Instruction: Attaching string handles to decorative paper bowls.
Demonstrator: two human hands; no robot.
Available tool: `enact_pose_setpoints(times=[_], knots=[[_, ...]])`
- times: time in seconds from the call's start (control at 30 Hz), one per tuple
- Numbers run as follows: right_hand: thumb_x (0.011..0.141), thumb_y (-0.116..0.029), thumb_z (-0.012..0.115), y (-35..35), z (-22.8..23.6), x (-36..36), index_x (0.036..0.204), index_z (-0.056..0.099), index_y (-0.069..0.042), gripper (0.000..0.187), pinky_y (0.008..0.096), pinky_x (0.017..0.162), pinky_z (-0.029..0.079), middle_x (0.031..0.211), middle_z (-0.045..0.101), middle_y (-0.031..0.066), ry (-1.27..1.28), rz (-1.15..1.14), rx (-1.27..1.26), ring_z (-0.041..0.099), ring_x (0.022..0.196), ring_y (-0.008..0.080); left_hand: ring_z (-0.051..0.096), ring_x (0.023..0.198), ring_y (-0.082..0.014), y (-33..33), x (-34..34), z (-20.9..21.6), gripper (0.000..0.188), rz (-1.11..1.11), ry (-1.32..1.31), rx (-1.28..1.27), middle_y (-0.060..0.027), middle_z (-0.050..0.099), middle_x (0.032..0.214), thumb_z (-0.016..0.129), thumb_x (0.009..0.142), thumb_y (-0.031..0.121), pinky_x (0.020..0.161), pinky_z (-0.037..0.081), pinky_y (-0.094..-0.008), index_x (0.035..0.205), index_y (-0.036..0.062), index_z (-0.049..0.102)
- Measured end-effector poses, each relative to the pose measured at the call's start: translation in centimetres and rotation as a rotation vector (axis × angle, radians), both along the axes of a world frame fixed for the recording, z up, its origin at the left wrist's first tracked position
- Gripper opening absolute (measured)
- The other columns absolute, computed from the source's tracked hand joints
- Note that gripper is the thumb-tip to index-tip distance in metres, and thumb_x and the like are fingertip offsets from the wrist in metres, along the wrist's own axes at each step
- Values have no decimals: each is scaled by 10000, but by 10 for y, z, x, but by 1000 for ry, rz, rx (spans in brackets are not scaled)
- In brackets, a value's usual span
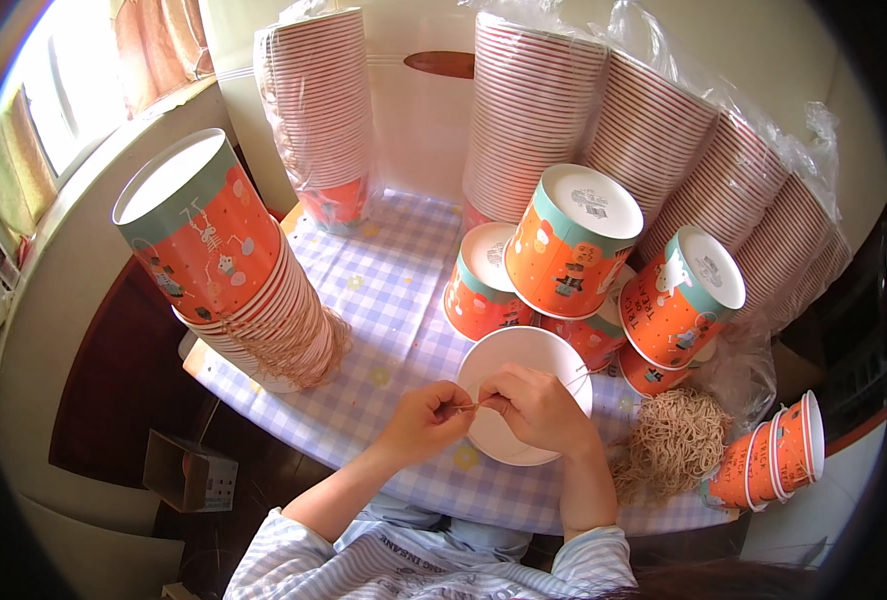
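My left hand [429, 422] and my right hand [535, 402] are close together over the front of the table. Both are pinched closed on a thin beige cord [469, 406], which runs between their fingertips. Below them an open paper bucket [508, 350] shows its white inside, its mouth facing up toward me. A thin pale end pokes out past my right hand, near the bucket's rim; what it belongs to is unclear. Beside my right forearm lies a tangled heap of beige cords [678, 435].
At left stands a tall stack of upside-down orange buckets [208, 235] with cords draped low. More orange buckets [575, 240] cluster behind the white one. Plastic-wrapped bucket stacks [533, 120] line the back. A small nested stack [768, 455] leans at the right table edge.
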State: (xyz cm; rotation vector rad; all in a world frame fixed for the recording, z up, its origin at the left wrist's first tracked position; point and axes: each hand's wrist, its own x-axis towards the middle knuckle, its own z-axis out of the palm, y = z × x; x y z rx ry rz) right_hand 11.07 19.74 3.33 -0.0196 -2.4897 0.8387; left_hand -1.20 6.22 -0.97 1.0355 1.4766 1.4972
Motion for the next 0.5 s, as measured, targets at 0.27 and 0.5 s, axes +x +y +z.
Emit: enact_pose_setpoints(times=[0.27,0.5], knots=[[730,-46,615,0,0,-1,774,537,-39,90,336,558,453,714,545,89,4,5,32,560,644,261,429,613,-11,0,1,-3,62,-20,-108,76,31,517,702,587,796,77,538,367,-176,807,25,555],[734,-54,618,0,-1,-1,774,540,-41,88,335,561,454,721,551,86,22,15,32,563,648,258,420,599,-1,-1,1,-1,62,-37,-151,23,54,500,679,569,824,82,513,327,-165,814,22,559]])
